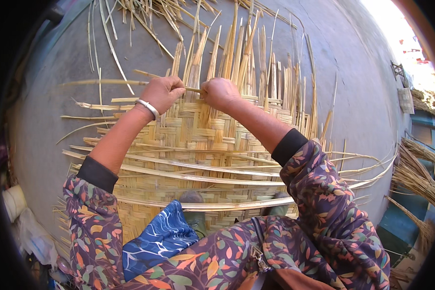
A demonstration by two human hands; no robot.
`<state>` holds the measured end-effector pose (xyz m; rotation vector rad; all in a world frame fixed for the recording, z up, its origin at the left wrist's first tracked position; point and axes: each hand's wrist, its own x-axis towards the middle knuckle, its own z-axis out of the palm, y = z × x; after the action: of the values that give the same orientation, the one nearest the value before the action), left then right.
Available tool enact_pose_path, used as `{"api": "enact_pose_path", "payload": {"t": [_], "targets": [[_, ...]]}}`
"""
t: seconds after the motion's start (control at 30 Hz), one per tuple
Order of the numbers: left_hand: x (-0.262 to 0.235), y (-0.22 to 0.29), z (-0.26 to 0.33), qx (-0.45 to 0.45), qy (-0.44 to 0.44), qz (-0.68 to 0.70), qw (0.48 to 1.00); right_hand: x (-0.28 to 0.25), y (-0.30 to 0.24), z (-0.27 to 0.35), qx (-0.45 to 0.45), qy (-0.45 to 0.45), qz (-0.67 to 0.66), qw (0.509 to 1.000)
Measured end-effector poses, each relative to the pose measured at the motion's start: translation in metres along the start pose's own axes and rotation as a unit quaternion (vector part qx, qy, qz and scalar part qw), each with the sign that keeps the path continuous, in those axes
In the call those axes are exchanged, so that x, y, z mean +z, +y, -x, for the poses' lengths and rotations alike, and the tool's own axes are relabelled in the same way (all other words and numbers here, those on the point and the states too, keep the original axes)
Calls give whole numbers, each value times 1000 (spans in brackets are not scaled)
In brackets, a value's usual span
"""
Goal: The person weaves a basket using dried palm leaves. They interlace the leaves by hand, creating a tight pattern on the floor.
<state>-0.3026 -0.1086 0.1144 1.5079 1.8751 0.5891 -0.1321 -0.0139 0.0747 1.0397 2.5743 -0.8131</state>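
A woven mat of flat, straw-coloured strips (179,126) lies on the floor under my arms, its loose strip ends fanning out along the far edge. Both fists meet near that edge with a thin split strip (193,90) stretched between them. My left hand (162,95) is closed on the strip, whose tail runs out to the left. Closed round it on the other side is my right hand (221,93), low over the upright strips. Several long loose strips (198,179) lie crosswise over the mat nearer me. My shoes partly show on the weave.
Loose split strips (150,29) are scattered on the grey floor (357,111) beyond the mat. To the right lie bundles of dry stalks (420,176) and a brush-like bundle (426,232). A clear plastic bag (36,237) and a pale cylindrical thing (14,203) sit at left.
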Motion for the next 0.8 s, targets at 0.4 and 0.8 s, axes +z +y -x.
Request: {"api": "enact_pose_path", "payload": {"t": [0.4, 0.8], "targets": [[43, -13, -42, -116, 4, -8, 993, 6, -4, 18, 69, 155, -116, 979], [31, -15, -70, -294, -123, 152, 936, 5, -9, 25, 104, 225, -212, 945]]}}
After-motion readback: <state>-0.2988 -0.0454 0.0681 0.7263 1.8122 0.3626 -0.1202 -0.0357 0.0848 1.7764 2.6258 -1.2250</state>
